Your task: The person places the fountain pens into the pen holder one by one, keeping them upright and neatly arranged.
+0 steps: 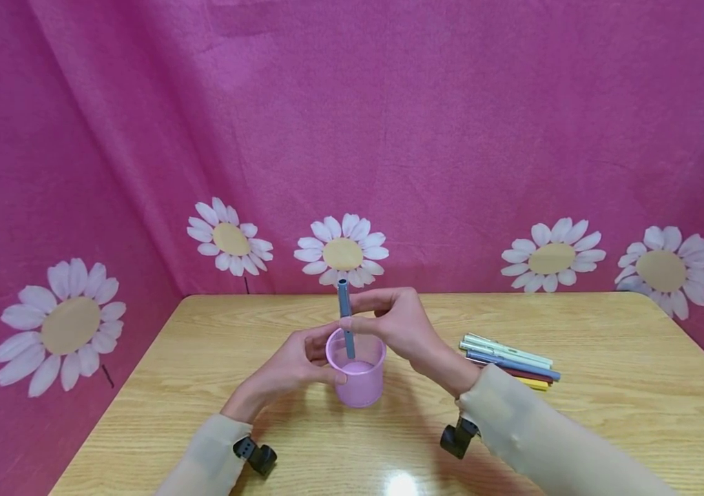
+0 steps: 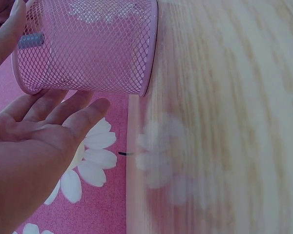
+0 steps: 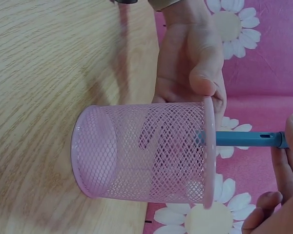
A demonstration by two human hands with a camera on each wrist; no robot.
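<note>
A pink mesh pen cup [image 1: 361, 391] stands upright on the table. My left hand [image 1: 290, 365] holds it, thumb at the near side of the rim and fingers round the far left side. Between thumb and fingers, my right hand [image 1: 406, 329] pinches a blue-grey pen [image 1: 344, 300] near its top end. The pen points down, its lower end inside the mouth of the cup and above the bottom. In the right wrist view, the pen [image 3: 244, 139] crosses the rim, and the cup's mesh wall [image 3: 136, 161] shows no other pen inside.
Several pens [image 1: 510, 358] in pale green, blue, dark red and yellow lie in a bundle on the wooden table [image 1: 625, 413], right of the cup. A pink curtain [image 1: 451, 138] with daisies hangs behind the table and along its left side.
</note>
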